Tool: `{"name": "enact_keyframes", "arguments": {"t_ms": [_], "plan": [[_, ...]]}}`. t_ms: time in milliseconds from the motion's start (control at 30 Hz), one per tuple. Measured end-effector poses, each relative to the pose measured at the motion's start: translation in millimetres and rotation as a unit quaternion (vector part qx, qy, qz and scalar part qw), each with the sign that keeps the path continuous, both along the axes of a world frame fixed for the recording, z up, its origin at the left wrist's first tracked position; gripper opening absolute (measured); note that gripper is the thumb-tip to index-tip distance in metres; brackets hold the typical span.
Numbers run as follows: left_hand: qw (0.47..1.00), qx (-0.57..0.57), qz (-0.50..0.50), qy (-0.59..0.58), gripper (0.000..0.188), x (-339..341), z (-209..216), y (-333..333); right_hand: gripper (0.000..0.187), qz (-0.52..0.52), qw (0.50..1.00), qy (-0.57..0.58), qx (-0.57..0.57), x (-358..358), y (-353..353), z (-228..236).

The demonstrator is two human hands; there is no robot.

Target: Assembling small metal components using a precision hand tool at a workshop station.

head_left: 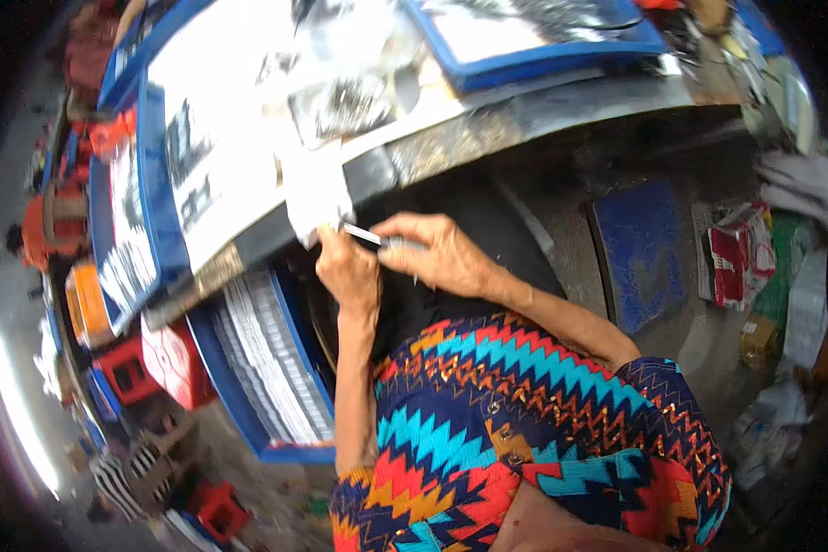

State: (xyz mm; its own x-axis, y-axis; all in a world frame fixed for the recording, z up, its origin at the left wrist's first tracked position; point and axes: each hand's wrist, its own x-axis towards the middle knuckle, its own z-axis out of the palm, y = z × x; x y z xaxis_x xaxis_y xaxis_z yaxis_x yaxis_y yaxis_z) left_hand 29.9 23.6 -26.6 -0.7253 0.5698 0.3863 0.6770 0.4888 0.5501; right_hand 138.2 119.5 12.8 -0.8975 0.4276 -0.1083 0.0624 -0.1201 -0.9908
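My left hand (348,271) is closed in front of the table edge, its thumb and fingers around one end of a short, slim silvery-white piece (362,235) with a dark side. My right hand (442,255) pinches toward the other end, thumb and forefinger together; its kind is too small and blurred to tell. Just beyond my left hand, a white sheet or cloth (317,189) hangs over the table edge and touches my fingertips. On the bright table (239,184) lies a clear plastic bag (342,108) with dark and shiny small parts.
Blue trays stand on the table, one at the right (543,63) and another at the left (161,184). Below, a blue crate (276,359) holds stacked white sheets. A blue board or lid (639,253) and a red-and-white box (741,256) sit right of me. A person in stripes (136,478) is at lower left.
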Motion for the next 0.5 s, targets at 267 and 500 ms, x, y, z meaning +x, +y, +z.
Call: {"name": "enact_keyframes", "arguments": {"t_ms": [267,500], "plan": [[0.998,-0.027,0.005,-0.059,0.013,4.4,15.6,-6.3,0.029,0.087,0.964,-0.103,0.230,74.6,-1.9,-51.0],[0.996,0.055,-0.061,-0.042,0.023,-13.1,9.6,-8.8,0.033,0.136,0.917,-0.117,0.355,91.2,-19.1,-63.4]]}}
